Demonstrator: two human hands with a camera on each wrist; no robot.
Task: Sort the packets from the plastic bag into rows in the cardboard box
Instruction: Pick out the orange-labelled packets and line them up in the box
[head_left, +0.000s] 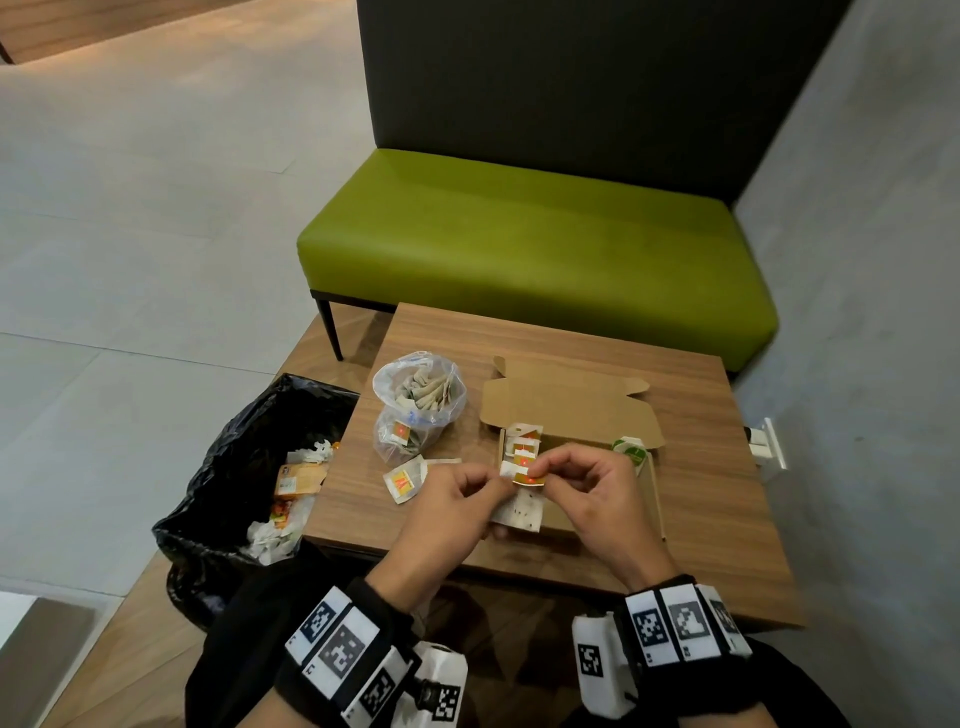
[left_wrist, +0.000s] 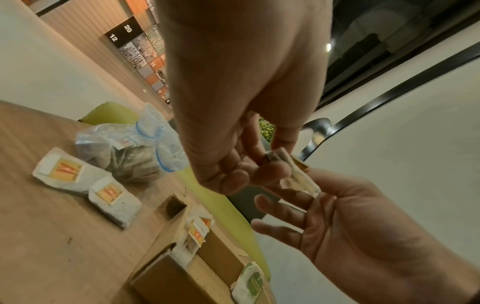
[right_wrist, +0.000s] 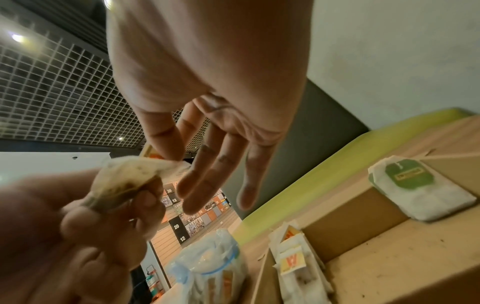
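Both hands hold one white packet with a yellow and red tag just above the open cardboard box. My left hand grips its left end with curled fingers. My right hand pinches the other end between thumb and forefinger, its other fingers straight. A row of yellow-tagged packets stands along the box's left side, and a green-tagged packet lies at its right edge. The clear plastic bag holds more packets left of the box. Two loose packets lie in front of the bag.
The wooden table is small, with a black bin bag of rubbish against its left edge. A green bench stands behind it, a grey wall with a socket to the right.
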